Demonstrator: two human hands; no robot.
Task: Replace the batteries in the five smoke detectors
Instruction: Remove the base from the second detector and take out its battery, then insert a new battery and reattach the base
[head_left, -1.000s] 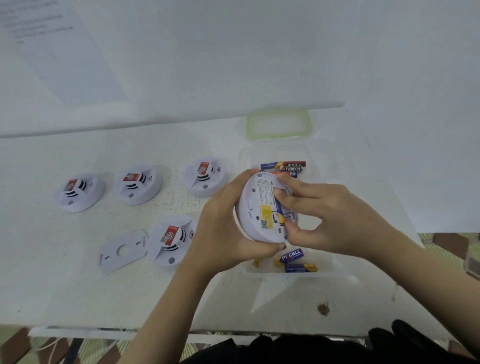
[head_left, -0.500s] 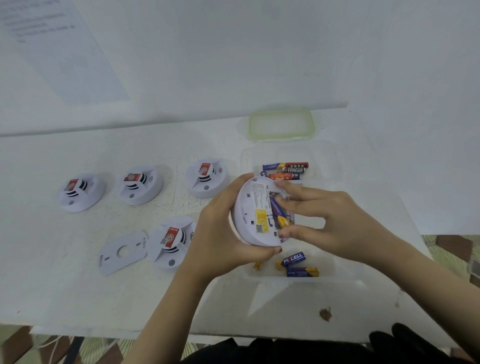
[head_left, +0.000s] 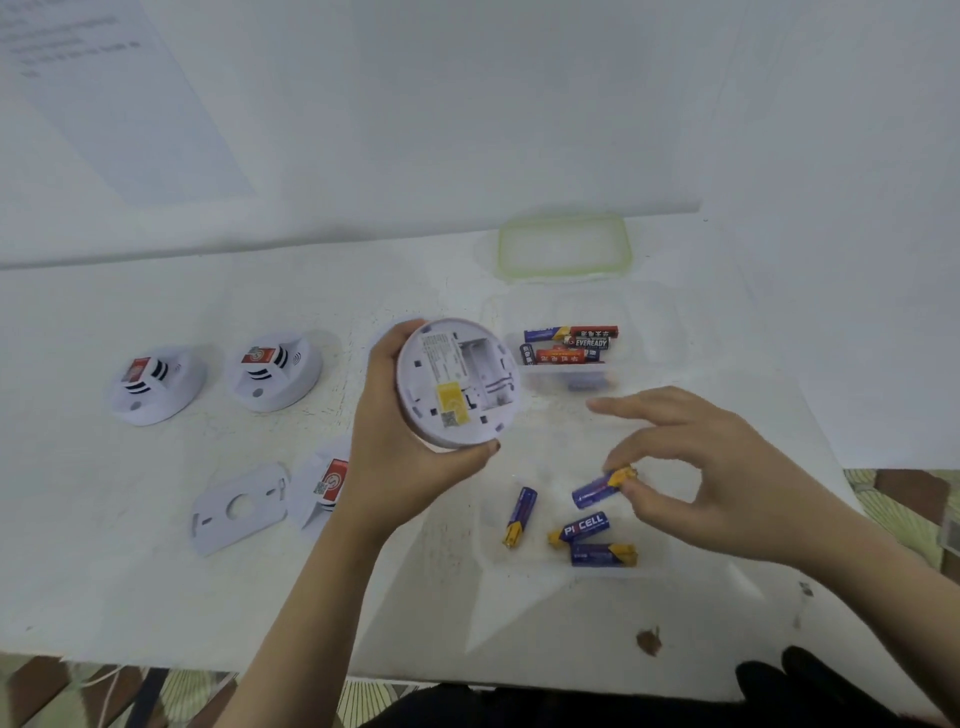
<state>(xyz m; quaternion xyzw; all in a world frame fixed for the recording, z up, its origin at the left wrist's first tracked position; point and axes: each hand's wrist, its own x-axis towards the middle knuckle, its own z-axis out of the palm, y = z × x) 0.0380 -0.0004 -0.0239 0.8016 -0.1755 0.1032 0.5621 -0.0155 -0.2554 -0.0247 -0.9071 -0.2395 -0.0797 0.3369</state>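
While left hand (head_left: 397, 457) grips detector (head_left: 458, 383) (underside up) | right hand (head_left: 719, 480) pinches battery (head_left: 596, 488), apart from it

Left hand (head_left: 410, 447) held up, fingers and thumb curled round detector (head_left: 457, 382), right hand (head_left: 717, 467) held lower alongside, battery (head_left: 597, 487) pinched between thumb and a fingertip, index finger stretched out, both forearms bare.

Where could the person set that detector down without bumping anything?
Bare table lies near the front edge, below the mounting plate, and along the wall behind the leftmost detector and its neighbour, left of the green-rimmed lid. It is crowded on the right, around the clear battery container and the right hand.
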